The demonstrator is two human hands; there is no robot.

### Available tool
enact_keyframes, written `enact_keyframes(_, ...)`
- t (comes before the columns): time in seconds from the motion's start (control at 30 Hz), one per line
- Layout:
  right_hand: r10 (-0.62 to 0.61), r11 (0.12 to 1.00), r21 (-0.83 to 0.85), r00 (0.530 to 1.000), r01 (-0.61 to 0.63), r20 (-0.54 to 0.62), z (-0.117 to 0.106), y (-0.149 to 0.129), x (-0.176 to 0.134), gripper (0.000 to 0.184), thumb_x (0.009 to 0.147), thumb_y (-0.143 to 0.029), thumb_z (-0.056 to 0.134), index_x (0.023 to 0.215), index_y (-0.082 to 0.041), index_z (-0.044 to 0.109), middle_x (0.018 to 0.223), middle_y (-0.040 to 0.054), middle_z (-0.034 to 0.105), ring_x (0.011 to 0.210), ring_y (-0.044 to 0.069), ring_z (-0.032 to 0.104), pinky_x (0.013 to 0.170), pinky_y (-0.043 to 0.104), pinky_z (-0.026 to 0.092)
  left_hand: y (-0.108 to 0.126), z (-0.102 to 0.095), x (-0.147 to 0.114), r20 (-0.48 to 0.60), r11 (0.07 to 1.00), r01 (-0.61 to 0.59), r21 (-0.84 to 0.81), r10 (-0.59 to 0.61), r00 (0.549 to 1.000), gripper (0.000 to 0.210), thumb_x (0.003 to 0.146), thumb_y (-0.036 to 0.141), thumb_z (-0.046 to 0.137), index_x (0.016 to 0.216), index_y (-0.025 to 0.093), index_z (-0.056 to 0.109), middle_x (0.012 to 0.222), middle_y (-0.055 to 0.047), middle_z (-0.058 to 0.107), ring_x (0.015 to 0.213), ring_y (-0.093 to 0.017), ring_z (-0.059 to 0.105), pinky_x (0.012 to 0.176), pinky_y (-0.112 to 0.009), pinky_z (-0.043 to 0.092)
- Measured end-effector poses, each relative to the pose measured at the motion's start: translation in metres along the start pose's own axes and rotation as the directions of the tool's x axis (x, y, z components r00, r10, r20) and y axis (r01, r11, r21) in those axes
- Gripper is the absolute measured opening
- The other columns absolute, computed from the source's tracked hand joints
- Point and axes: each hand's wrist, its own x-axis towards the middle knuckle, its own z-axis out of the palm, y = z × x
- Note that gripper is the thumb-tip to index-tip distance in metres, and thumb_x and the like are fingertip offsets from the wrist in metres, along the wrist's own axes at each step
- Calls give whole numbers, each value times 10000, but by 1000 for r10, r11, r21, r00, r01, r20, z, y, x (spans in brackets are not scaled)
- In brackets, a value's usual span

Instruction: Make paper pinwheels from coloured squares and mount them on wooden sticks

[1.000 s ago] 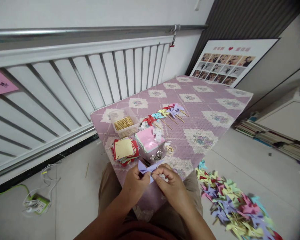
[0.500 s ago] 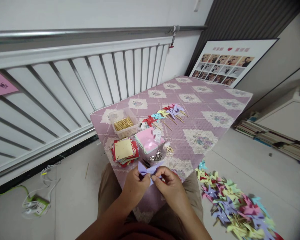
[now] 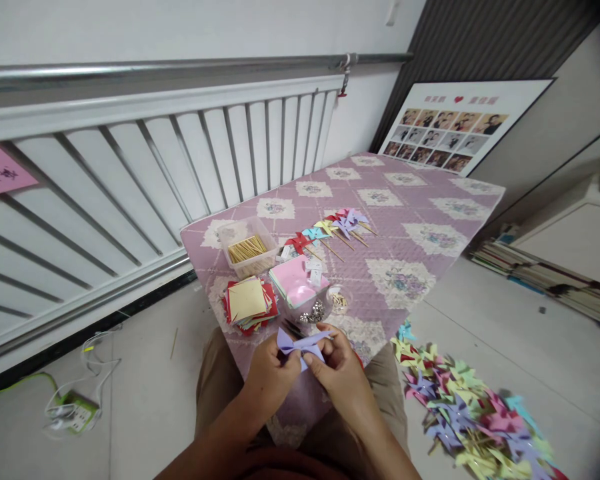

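Observation:
A purple paper pinwheel is held between my two hands, low over the table's near corner. My left hand pinches its left side, with thumb and fingers closed near the centre. On the other side my right hand grips the paper, its thumb pressed close to the middle. Just beyond lie a clear dish of metal fasteners, a small round tub of light-coloured pieces and a dark tool, partly hidden. To the left rests a stack of cut paper squares, cream on top.
A clear plastic box holds wooden sticks. Pink paper sheets lie beside it. Several finished pinwheels rest farther back on the tablecloth. Many more pinwheels are heaped at right. A power strip is on the floor.
The pinwheel's purple blades have turned and flattened slightly between my hands. My right fingers have shifted up and around its right side; my left hand has hardly moved.

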Motion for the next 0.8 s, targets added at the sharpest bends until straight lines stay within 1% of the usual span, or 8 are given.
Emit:
enact_keyframes(0.07, 35, 999, -6, 998, -35, 50, -4, 4, 0, 369, 694, -335, 774, 1001, -221, 605, 712, -38, 611, 707, 153, 564, 688, 251, 447, -1, 0, -1, -12, 998, -27, 54, 28, 1000, 65, 722, 147, 536, 732, 178, 593, 668, -3, 652, 615, -141, 582, 598, -238, 437)
enact_keyframes(0.13, 64, 998, -37, 992, -60, 109, -8, 9, -1, 245, 720, -379, 765, 858, -200, 670, 763, 1, 661, 760, 170, 588, 745, 272, 456, -5, 0, -2, -16, 993, -45, 107, 47, 999, 48, 727, 157, 531, 712, 181, 570, 637, 2, 623, 593, -136, 565, 586, -239, 421)
enact_keyframes(0.17, 76, 996, -48, 989, -70, 125, -11, 12, -1, 231, 726, -396, 764, 812, -195, 688, 777, 13, 679, 774, 178, 596, 761, 280, 460, -7, 0, -2, -15, 990, -54, 128, 57, 998, 45, 729, 158, 529, 710, 183, 560, 631, 5, 612, 591, -135, 560, 585, -239, 417)
enact_keyframes(0.3, 95, 995, -42, 991, -92, 95, -17, 22, 0, 266, 686, -437, 796, 802, -207, 729, 763, 20, 705, 768, 194, 617, 751, 292, 475, -14, 0, -3, -3, 979, -68, 194, 70, 998, 42, 731, 151, 532, 725, 191, 544, 651, 7, 597, 618, -137, 558, 615, -244, 418)
enact_keyframes(0.4, 84, 996, -38, 994, -82, 68, -18, 25, 1, 273, 652, -432, 820, 771, -202, 734, 741, 22, 705, 733, 190, 616, 721, 288, 478, -14, -1, -4, 12, 963, -80, 259, 80, 997, 51, 721, 144, 537, 726, 192, 553, 661, 5, 602, 625, -139, 562, 619, -247, 414)
enact_keyframes(0.53, 68, 997, -49, 995, -65, 69, -18, 26, 0, 249, 657, -407, 817, 757, -194, 735, 704, 13, 689, 681, 171, 590, 676, 277, 464, -10, -4, -5, 32, 944, -119, 309, 115, 993, 104, 718, 136, 521, 777, 190, 588, 691, -2, 624, 656, -149, 581, 639, -255, 417)
enact_keyframes(0.67, 52, 998, -44, 996, -49, 71, -19, 28, -2, 232, 667, -414, 803, 714, -200, 727, 649, -13, 648, 626, 151, 549, 635, 263, 437, -10, -6, -6, 90, 927, -140, 348, 116, 989, 89, 723, 131, 504, 747, 190, 567, 683, 0, 609, 651, -145, 569, 635, -257, 402)
enact_keyframes(0.8, 74, 996, -49, 993, -70, 91, -20, 29, -3, 249, 644, -423, 815, 714, -201, 727, 632, -20, 638, 611, 151, 542, 618, 263, 425, -8, -6, -8, 134, 922, -141, 361, 98, 986, 87, 722, 130, 497, 738, 188, 559, 672, -1, 595, 629, -146, 553, 609, -258, 381)
